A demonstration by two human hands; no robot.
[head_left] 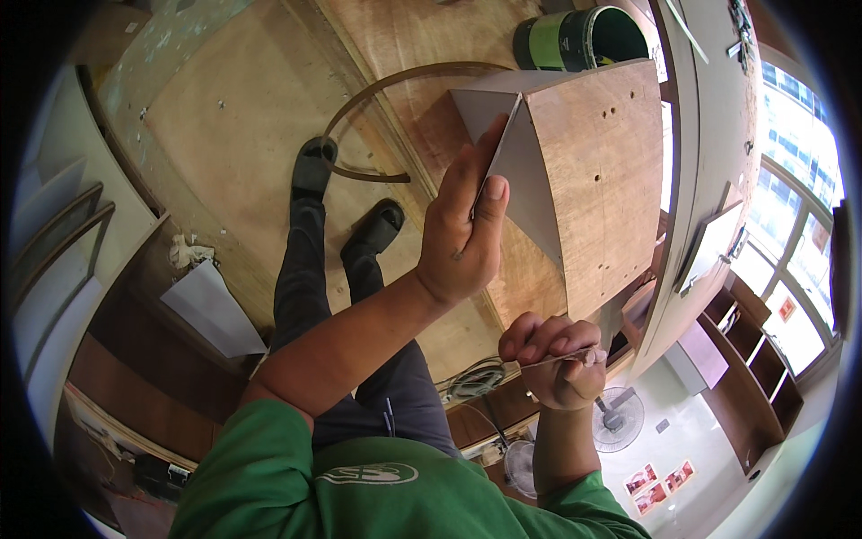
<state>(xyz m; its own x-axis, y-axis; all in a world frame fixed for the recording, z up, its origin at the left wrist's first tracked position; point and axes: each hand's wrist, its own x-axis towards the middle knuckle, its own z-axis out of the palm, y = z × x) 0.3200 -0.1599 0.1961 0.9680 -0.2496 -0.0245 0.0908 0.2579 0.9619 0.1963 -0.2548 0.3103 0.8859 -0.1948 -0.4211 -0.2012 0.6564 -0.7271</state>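
A box-like wooden piece [603, 171] stands in front of me, with a bare plywood face and grey inner panels. My left hand [461, 220] grips the edge of one grey panel [525, 184], fingers laid along one side and thumb on the other. Closer to my body and to the right, my right hand [555, 355] is curled closed around a thin, pale strip [558, 358] whose exact kind I cannot make out. A long brown edging strip [364, 101] curves from behind the box toward my foot.
Behind the box, a dark green bucket [552, 41] lies tipped on its side. The plywood work surface [215, 135] extends under my sandalled feet. A white panel [215, 308] leans at left. Coiled cable [476, 379] and a fan [618, 419] are lower right.
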